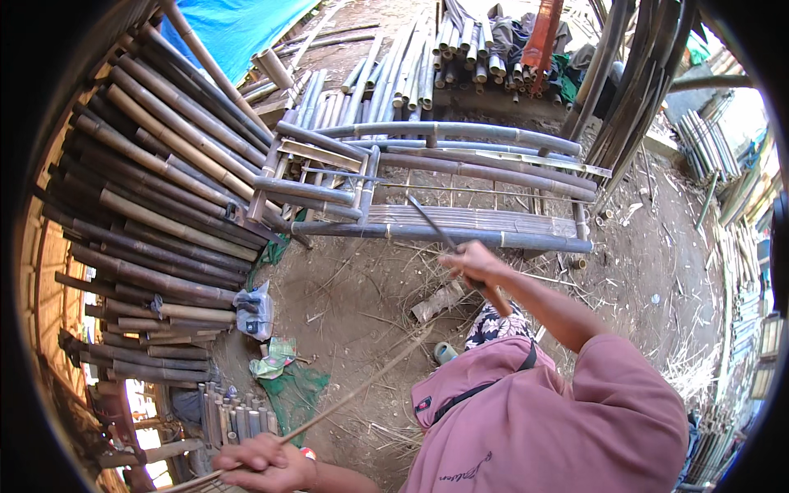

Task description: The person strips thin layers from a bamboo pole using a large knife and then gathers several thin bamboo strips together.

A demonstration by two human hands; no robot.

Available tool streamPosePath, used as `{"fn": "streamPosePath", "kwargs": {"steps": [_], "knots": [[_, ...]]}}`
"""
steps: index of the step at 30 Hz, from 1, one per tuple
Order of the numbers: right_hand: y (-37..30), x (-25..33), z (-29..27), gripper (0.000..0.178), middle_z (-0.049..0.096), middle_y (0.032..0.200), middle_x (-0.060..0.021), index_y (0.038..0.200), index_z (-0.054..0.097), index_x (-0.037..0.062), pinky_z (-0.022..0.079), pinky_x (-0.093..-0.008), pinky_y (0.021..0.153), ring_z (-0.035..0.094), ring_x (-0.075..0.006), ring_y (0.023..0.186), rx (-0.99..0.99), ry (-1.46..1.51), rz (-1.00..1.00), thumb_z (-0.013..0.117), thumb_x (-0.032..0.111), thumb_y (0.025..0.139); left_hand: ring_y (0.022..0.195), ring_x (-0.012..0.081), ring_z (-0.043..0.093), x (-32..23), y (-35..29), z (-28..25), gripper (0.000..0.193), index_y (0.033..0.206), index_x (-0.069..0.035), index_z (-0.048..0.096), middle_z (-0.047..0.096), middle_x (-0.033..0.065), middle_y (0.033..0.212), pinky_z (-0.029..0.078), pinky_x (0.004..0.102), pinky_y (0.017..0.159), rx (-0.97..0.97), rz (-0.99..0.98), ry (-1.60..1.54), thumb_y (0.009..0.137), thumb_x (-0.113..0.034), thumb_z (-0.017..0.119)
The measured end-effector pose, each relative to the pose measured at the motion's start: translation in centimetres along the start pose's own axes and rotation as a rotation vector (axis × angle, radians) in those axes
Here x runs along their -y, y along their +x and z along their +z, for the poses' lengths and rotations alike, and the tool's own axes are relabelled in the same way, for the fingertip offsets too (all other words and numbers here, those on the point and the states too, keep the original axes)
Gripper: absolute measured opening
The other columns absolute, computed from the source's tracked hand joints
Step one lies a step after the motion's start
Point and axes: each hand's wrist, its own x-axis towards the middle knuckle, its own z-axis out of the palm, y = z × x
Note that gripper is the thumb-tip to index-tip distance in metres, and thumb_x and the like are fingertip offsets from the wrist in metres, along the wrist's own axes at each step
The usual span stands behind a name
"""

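My left hand (267,463), low at the left, is closed around a long thin bamboo strip (362,386). The strip slants up and right across the ground, its frayed far end near my lap. My right hand (475,264) grips a knife with a dark narrow blade (429,219) and a brown wooden handle (496,301). The blade points up and left, in front of a bamboo bench (477,240) with a slatted seat. Whether the blade touches the bench, I cannot tell. Below my right hand, a short piece of bamboo or wood (437,302) lies on the ground.
Dark bamboo poles (164,222) are stacked along the left. More cut poles (403,74) lie behind the bench. Near the left stack are a plastic bag (253,312), green netting (300,394) and upright bamboo pieces (234,415). Shavings litter the dirt ground (641,304).
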Motion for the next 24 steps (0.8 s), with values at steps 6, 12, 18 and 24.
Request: {"fn": "streamPosePath", "kwargs": {"steps": [6, 12, 18, 24], "knots": [[1.6, -3.8, 1.3, 0.044, 0.065, 0.070, -0.0097, 0.093, 0.060, -0.0016, 0.041, -0.0269, 0.038, 0.051, -0.0103, 0.041, -0.269, 0.523, -0.007, 0.069, 0.041, 0.086, 0.050, 0.0083, 0.032, 8.9, 1.9, 4.7, 0.030, 0.088, -0.008, 0.047, 0.038, -0.0007, 0.067, 0.030, 0.0220, 0.050, -0.059, -0.106, -0.348, 0.102, -0.033, 0.041], [14.3, -8.7, -8.0, 0.026, 0.057, 0.065, -0.0074, 0.093, 0.052, -0.0021, 0.043, -0.0304, 0.038, 0.054, -0.0143, 0.043, -0.792, 0.871, -0.010, 0.068, 0.017, 0.084, 0.080, 0.0216, 0.058, 23.3, -1.0, 12.7, 0.031, 0.102, -0.003, 0.057, 0.060, 0.0079, 0.085, 0.049, 0.0340, 0.083, -0.081, -0.526, -0.362, 0.100, -0.028, 0.039], [26.5, -18.7, -23.1, 0.041, 0.065, 0.082, -0.0215, 0.106, 0.052, -0.0073, 0.053, -0.0396, 0.056, 0.066, -0.0311, 0.066, -1.115, 0.425, 0.310, 0.068, 0.016, 0.077, 0.082, 0.0236, 0.058, 37.5, 5.1, 16.3, 0.038, 0.111, 0.001, 0.057, 0.060, 0.0094, 0.087, 0.047, 0.0379, 0.088, -0.031, -0.601, -0.227, 0.099, -0.028, 0.037], [34.5, -25.3, -33.4, 0.060, 0.064, 0.101, -0.0309, 0.118, 0.050, -0.0054, 0.050, -0.0454, 0.084, 0.065, -0.0407, 0.096, -1.015, 0.256, 0.640, 0.066, 0.026, 0.070, 0.057, 0.0134, 0.036, 50.2, 4.3, 26.3, 0.037, 0.087, -0.005, 0.054, 0.040, 0.0013, 0.067, 0.034, 0.0282, 0.056, -0.058, -0.872, -0.202, 0.100, -0.037, 0.041]]}}
